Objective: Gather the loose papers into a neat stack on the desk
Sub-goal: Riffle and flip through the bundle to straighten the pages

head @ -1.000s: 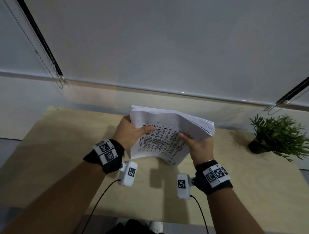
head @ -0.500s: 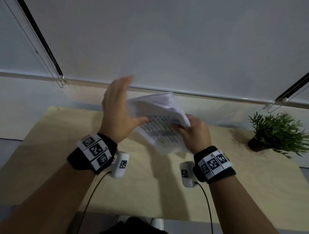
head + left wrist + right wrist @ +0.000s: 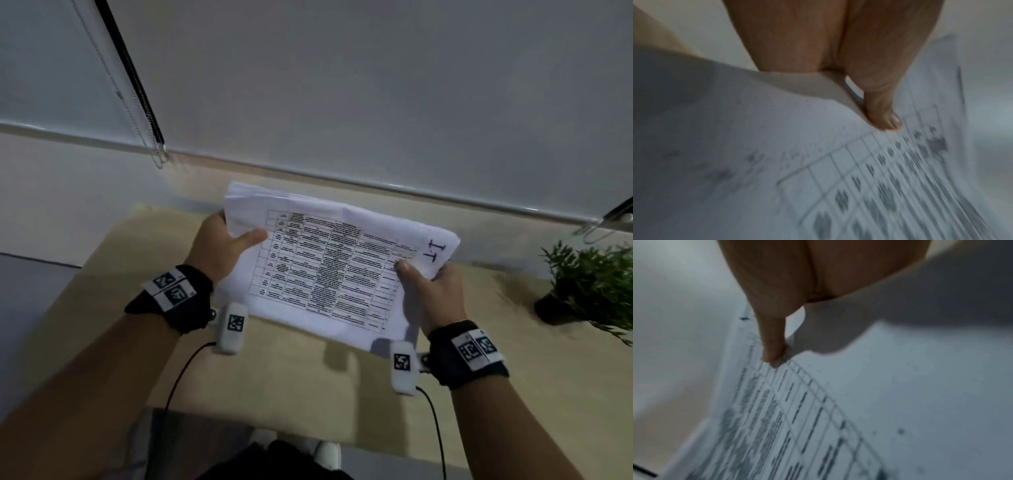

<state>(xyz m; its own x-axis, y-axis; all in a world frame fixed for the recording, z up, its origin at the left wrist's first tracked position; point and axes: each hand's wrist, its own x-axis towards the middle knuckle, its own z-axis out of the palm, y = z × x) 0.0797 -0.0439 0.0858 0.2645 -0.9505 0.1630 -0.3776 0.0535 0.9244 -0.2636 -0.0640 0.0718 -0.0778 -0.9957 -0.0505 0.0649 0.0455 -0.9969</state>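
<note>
A stack of white papers [image 3: 329, 267] with a printed table on the top sheet is held level above the light wooden desk [image 3: 291, 383]. My left hand [image 3: 222, 250] grips its left edge, thumb on top and fingers hidden beneath. My right hand [image 3: 428, 291] grips the right edge the same way, thumb beside a handwritten mark. The left wrist view shows that thumb [image 3: 884, 113] pressed on the blurred papers [image 3: 818, 178]. In the right wrist view my thumb [image 3: 772, 344] presses the table's corner on the papers [image 3: 859, 402].
A small potted plant [image 3: 589, 287] stands on the desk at the far right. Behind the desk hang white roller blinds [image 3: 342, 85] with bead chains [image 3: 157, 150]. Cables run from my wrist cameras down past the desk's near edge.
A second ago both hands held the stack tilted. Half a second ago my left hand let go, fingers spread, while the stack was turned. Both hands now hold it flat and sideways.
</note>
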